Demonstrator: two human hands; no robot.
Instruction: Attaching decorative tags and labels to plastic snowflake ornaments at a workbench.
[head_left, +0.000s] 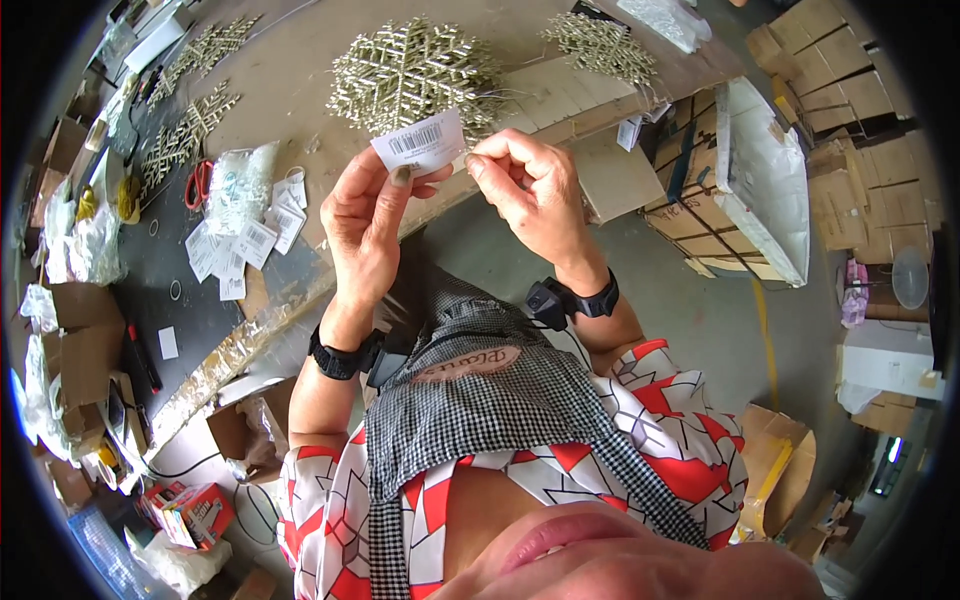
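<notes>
Between the thumb and fingers of my left hand (pixel 365 220) is a white barcode tag (pixel 420 143), held up with its printed side showing. My right hand (pixel 530 190) is closed in a pinch just right of the tag; what sits between its fingertips, if anything, is too small to make out. Just beyond the tag, a stack of glittery gold snowflake ornaments (pixel 410 75) lies on the table (pixel 290 110). To the left are more loose barcode tags (pixel 245 245), a clear bag of small plastic pieces (pixel 240 185) and red-handled scissors (pixel 197 186).
More gold snowflakes lie at the far right (pixel 605 45) and far left (pixel 190 130) of the table. A strapped carton (pixel 700 190) stands right of the table, with stacked cardboard boxes (pixel 840 90) behind. A red marker (pixel 142 357) and plastic bags (pixel 85 240) lie along the left.
</notes>
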